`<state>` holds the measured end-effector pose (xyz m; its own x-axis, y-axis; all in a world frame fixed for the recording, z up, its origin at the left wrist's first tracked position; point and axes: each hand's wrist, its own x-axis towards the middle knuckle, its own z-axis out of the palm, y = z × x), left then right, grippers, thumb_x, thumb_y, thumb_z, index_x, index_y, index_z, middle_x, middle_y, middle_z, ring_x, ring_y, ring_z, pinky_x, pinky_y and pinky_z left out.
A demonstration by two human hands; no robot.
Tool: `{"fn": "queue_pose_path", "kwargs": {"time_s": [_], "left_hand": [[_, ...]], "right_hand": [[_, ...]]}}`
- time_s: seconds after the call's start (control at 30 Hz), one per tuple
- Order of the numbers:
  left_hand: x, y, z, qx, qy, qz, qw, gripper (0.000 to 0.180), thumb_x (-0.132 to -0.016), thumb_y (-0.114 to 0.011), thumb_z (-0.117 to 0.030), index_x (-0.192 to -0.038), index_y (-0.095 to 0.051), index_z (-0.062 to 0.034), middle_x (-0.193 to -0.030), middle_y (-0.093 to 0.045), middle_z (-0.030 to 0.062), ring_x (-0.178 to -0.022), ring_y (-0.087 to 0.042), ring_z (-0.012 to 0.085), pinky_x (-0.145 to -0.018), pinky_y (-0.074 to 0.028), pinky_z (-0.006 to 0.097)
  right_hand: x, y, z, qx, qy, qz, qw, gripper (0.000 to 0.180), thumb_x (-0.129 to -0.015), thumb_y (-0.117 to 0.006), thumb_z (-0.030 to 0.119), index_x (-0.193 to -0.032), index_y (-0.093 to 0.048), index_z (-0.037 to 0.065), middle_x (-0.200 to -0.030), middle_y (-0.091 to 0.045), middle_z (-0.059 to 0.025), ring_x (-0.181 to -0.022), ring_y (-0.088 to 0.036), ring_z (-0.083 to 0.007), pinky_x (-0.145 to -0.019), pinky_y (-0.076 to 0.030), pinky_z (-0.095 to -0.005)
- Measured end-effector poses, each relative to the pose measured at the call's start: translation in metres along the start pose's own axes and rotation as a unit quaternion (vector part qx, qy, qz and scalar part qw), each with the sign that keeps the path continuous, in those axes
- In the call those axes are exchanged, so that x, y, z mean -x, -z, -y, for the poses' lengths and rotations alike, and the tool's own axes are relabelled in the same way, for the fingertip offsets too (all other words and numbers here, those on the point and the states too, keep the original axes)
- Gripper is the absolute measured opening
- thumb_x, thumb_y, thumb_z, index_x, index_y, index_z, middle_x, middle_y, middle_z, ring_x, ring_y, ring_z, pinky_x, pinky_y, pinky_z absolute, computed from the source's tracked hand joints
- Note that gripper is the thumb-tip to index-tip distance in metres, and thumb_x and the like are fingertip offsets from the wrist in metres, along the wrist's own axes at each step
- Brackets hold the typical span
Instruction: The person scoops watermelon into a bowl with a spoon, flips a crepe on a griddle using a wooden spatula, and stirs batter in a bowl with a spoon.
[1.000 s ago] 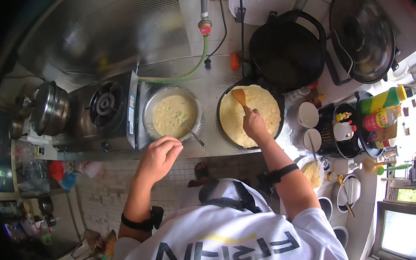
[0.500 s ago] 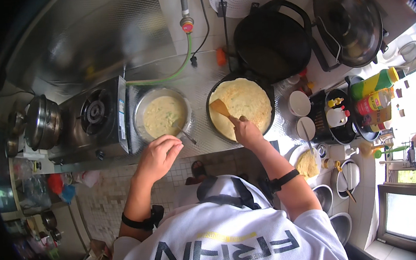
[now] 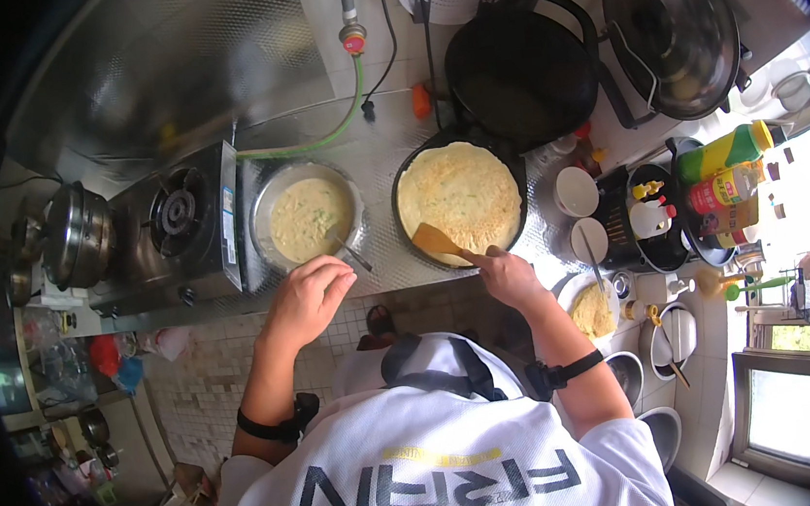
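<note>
My right hand point(image 3: 513, 280) is closed round the handle of a wooden spatula point(image 3: 436, 241). The spatula's flat blade lies at the front left edge of a pale, round pancake point(image 3: 463, 194), which fills a black pan point(image 3: 404, 229) on the metal counter. Just in front of a steel bowl point(image 3: 260, 238), my left hand point(image 3: 304, 302) hovers with fingers curled in and thumb against them, nothing visible in it. Pale batter point(image 3: 309, 213) with green bits fills the bowl's bottom. A metal spoon point(image 3: 355, 255) leans out over the bowl's front right rim.
Left of the bowl stands a gas stove point(image 3: 175, 214). The pan's raised black lid point(image 3: 524, 71) is behind it. To the right are two white bowls point(image 3: 577, 192), a plate of pancakes point(image 3: 592, 313) and several bottles point(image 3: 722, 152). A green hose point(image 3: 317, 146) crosses the back.
My right hand has moved right and towards me, taking the spatula from the pancake's left side to its front edge. My left hand stays near the bowl. The whole view has shifted slightly.
</note>
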<state>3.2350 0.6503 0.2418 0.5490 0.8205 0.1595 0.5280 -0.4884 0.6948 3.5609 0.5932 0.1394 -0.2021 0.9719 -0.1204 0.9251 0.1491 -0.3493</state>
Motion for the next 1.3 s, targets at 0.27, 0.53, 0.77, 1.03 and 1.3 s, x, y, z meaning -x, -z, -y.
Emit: {"fn": "queue_pose_path", "kwargs": {"time_s": [0.27, 0.53, 0.77, 1.03, 1.3], "left_hand": [[-0.004, -0.002, -0.002, 0.001, -0.007, 0.011, 1.0, 0.017, -0.088, -0.057, -0.012, -0.088, -0.062, 0.0044, -0.09, -0.064, 0.0157, -0.081, -0.062, 0.0321, -0.072, -0.049, 0.035], [-0.005, -0.003, -0.001, -0.005, 0.001, 0.014, 1.0, 0.018, -0.088, -0.057, -0.013, -0.088, -0.062, 0.004, -0.09, -0.063, 0.0159, -0.082, -0.062, 0.0325, -0.072, -0.049, 0.035], [-0.004, -0.004, -0.001, -0.007, 0.01, 0.015, 1.0, 0.018, -0.088, -0.057, -0.013, -0.088, -0.062, 0.0043, -0.09, -0.063, 0.016, -0.082, -0.062, 0.0323, -0.072, -0.048, 0.036], [-0.004, -0.004, -0.001, -0.009, 0.019, 0.017, 1.0, 0.018, -0.087, -0.057, -0.013, -0.088, -0.062, 0.0042, -0.09, -0.063, 0.0161, -0.081, -0.062, 0.0324, -0.072, -0.048, 0.036], [-0.011, -0.007, -0.002, -0.004, 0.002, 0.022, 1.0, 0.017, -0.087, -0.057, -0.012, -0.087, -0.062, 0.0041, -0.089, -0.063, 0.0159, -0.081, -0.061, 0.0326, -0.072, -0.048, 0.036]], "right_hand": [[0.015, 0.007, -0.036, 0.036, 0.026, -0.049, 0.998, 0.043, -0.079, -0.05, 0.005, -0.113, -0.064, 0.027, -0.082, -0.062, -0.0094, -0.078, -0.064, -0.0269, -0.068, -0.053, -0.0362], [0.029, 0.024, -0.073, 0.067, 0.031, -0.048, 0.996, 0.049, -0.076, -0.051, 0.002, -0.112, -0.065, 0.033, -0.076, -0.058, -0.0079, -0.076, -0.06, -0.0255, -0.07, -0.051, -0.0368], [0.043, 0.035, -0.104, 0.071, -0.034, -0.04, 0.996, 0.047, -0.076, -0.048, -0.001, -0.107, -0.068, 0.028, -0.084, -0.06, -0.0088, -0.087, -0.06, -0.0261, -0.075, -0.05, -0.037], [0.039, 0.048, -0.11, -0.083, -0.109, -0.132, 0.982, 0.033, -0.082, -0.054, 0.0, -0.11, -0.066, 0.012, -0.082, -0.062, -0.0173, -0.074, -0.061, -0.0271, -0.069, -0.048, -0.0342], [-0.011, -0.019, -0.095, -0.155, -0.137, -0.247, 0.947, 0.046, -0.079, -0.055, 0.004, -0.125, -0.054, 0.009, -0.088, -0.06, -0.0284, -0.084, -0.06, -0.0424, -0.075, -0.048, -0.0456]]}}
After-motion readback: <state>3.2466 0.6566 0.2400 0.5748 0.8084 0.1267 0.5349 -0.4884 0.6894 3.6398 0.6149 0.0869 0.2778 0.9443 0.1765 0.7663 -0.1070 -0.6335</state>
